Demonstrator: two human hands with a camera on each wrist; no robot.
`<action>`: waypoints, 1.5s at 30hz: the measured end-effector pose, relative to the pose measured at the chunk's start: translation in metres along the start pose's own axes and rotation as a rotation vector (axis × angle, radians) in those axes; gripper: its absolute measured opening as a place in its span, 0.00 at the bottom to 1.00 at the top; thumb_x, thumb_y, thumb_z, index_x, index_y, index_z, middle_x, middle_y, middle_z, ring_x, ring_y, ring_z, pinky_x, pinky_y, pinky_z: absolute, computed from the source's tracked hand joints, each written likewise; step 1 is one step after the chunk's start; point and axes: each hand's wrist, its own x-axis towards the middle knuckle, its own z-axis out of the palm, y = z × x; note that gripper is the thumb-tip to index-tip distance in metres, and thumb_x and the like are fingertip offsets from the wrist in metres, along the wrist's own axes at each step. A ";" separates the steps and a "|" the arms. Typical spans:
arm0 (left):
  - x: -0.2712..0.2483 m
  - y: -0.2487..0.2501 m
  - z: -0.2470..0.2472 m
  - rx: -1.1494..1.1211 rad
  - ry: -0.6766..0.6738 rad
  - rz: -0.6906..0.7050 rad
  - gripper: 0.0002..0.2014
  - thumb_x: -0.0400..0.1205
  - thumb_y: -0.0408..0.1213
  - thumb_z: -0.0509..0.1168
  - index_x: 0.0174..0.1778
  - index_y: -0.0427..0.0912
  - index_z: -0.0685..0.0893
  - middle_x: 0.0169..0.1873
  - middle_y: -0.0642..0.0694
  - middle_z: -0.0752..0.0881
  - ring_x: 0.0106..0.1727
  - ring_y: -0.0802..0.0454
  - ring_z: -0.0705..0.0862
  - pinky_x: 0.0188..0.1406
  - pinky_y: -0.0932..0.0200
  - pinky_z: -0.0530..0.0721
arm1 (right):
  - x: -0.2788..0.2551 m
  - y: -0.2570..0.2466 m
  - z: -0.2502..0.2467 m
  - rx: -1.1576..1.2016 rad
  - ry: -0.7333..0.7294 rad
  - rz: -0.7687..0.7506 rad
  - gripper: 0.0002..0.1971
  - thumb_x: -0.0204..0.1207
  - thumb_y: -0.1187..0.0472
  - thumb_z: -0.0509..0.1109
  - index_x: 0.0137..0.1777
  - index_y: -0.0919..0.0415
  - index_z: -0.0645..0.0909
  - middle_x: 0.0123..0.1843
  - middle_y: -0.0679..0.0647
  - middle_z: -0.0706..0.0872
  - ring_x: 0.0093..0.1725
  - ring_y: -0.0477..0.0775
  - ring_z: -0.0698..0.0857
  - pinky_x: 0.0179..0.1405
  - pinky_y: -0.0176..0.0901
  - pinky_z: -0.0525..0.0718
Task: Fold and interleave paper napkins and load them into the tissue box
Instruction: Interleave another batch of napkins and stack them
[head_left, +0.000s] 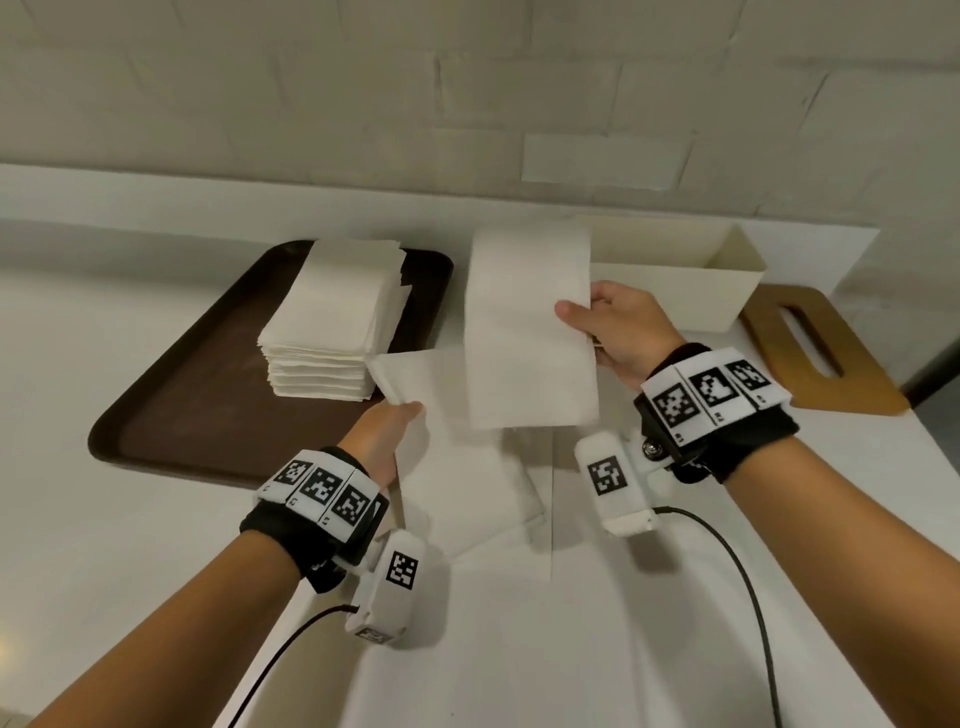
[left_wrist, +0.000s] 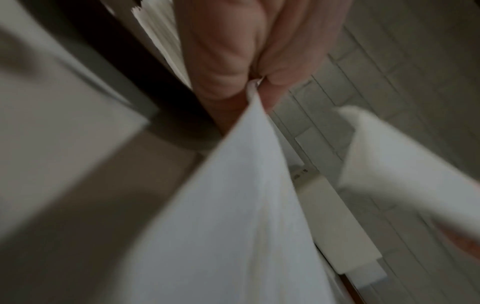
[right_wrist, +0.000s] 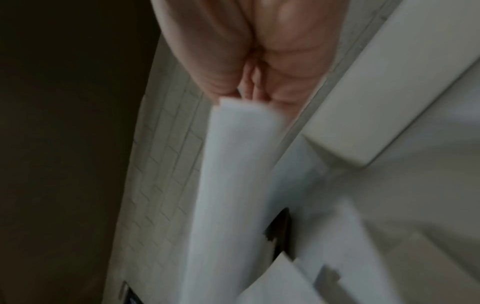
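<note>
Right grip (head_left: 618, 322) pinching folded napkin (head_left: 530, 332) by its right edge, thumb on top, fingers under; held flat above counter (head_left: 649, 597), in front of tissue box. Same pinch in right wrist view: fingers (right_wrist: 226, 67) closed round napkin end (right_wrist: 241, 115). Left grip (head_left: 384, 431) pinching corner of 2nd napkin (head_left: 410, 374), lifted off counter just right of stack; in left wrist view fingertips (left_wrist: 280, 80) nipping sheet's tip (left_wrist: 249, 164). Lying on counter betw. both wrists: more folded napkins (head_left: 478, 499). Napkin stack (head_left: 337, 322) sitting on brown tray (head_left: 208, 415), far left. Cream tissue box (head_left: 727, 275) open, far right, by wall. Wooden lid (head_left: 831, 353) w/ slot flat on counter just right of box.
</note>
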 end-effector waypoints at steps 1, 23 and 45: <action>0.001 0.000 0.002 0.013 -0.020 -0.001 0.18 0.85 0.32 0.55 0.70 0.33 0.73 0.62 0.36 0.81 0.63 0.39 0.80 0.68 0.45 0.75 | -0.003 -0.001 0.000 0.069 -0.058 0.028 0.05 0.77 0.68 0.67 0.41 0.60 0.78 0.36 0.51 0.86 0.31 0.47 0.86 0.28 0.34 0.87; 0.000 -0.001 -0.015 -0.053 0.000 0.099 0.16 0.86 0.34 0.55 0.69 0.34 0.74 0.47 0.42 0.85 0.47 0.46 0.84 0.58 0.48 0.80 | 0.015 0.069 0.022 -1.132 -0.323 0.185 0.27 0.66 0.47 0.76 0.56 0.69 0.80 0.56 0.60 0.84 0.58 0.59 0.83 0.58 0.49 0.83; -0.015 0.062 0.125 -0.055 -0.448 0.197 0.17 0.86 0.40 0.49 0.54 0.42 0.82 0.41 0.48 0.92 0.40 0.54 0.91 0.43 0.60 0.87 | -0.014 -0.007 -0.080 -0.157 -0.028 0.006 0.14 0.78 0.64 0.67 0.62 0.68 0.79 0.59 0.61 0.86 0.50 0.55 0.85 0.52 0.48 0.85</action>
